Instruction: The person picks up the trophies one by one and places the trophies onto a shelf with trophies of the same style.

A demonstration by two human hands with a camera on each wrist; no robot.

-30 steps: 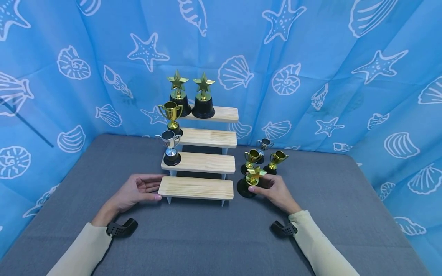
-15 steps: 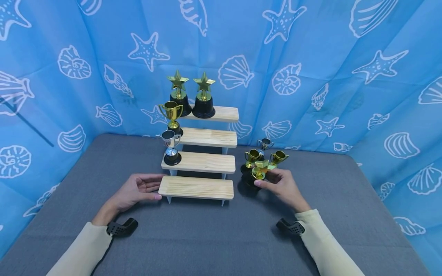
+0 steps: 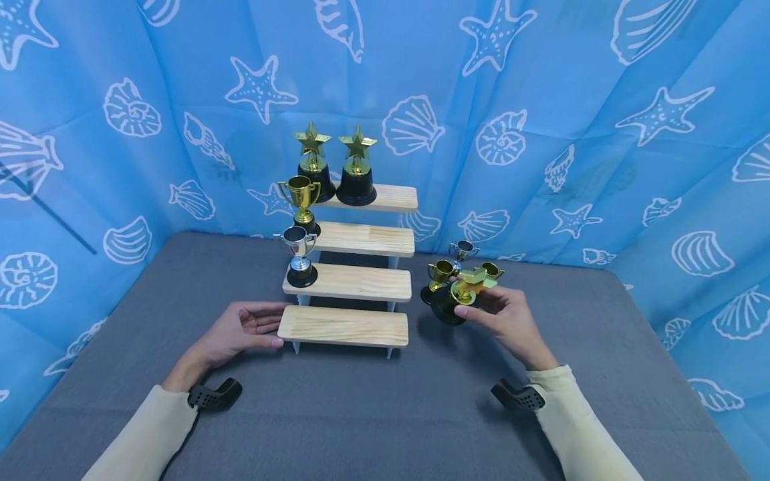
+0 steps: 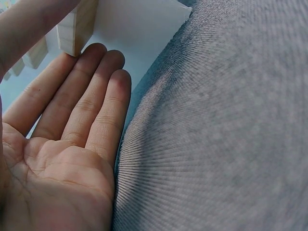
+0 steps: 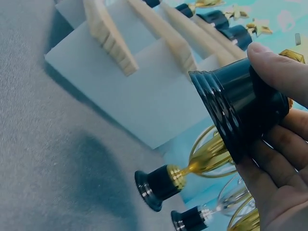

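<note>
My right hand [image 3: 508,322] holds a gold star trophy [image 3: 448,307] by its black base, tilted and raised off the table. In the right wrist view, the thumb and fingers grip that black base [image 5: 240,96]. Just behind it stand a gold cup trophy [image 3: 441,268], a silver cup trophy [image 3: 463,250] and a second gold cup [image 3: 494,270], partly hidden. My left hand [image 3: 234,334] lies at the left end of the bottom step of a wooden tiered stand [image 3: 343,327]. Its fingers are straight in the left wrist view, fingertips against or very near the step's edge [image 4: 74,29].
Two star trophies [image 3: 357,182] stand on the stand's top step. Below them, at the left ends, are a gold cup [image 3: 302,195] and a silver cup [image 3: 299,247]. A grey cloth [image 3: 361,414] covers the table; a blue shell-print curtain [image 3: 421,67] hangs behind.
My right hand has moved right and a little back with the star trophy, which has lifted and tilted and now partly covers the rear gold cup. The left hand has stayed put.
</note>
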